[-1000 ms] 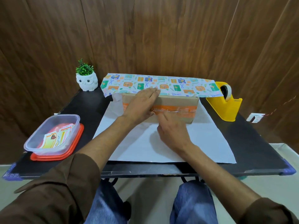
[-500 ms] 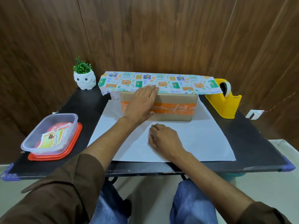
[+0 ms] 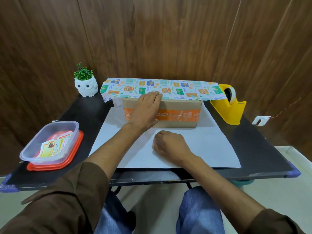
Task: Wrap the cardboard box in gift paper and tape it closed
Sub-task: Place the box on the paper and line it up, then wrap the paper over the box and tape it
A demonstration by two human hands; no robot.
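Pressing orange-taped cardboard box (image 3: 179, 107), left hand (image 3: 145, 111) flat; right hand (image 3: 170, 144) curled, perhaps pinching paper (image 3: 211, 146)

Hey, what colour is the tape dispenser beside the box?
The tape dispenser is yellow, clearest in the head view.

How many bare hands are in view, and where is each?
2. The left hand lies flat on the brown cardboard box, fingertips on the patterned gift paper. The right hand, curled, rests on the paper's white underside before the box.
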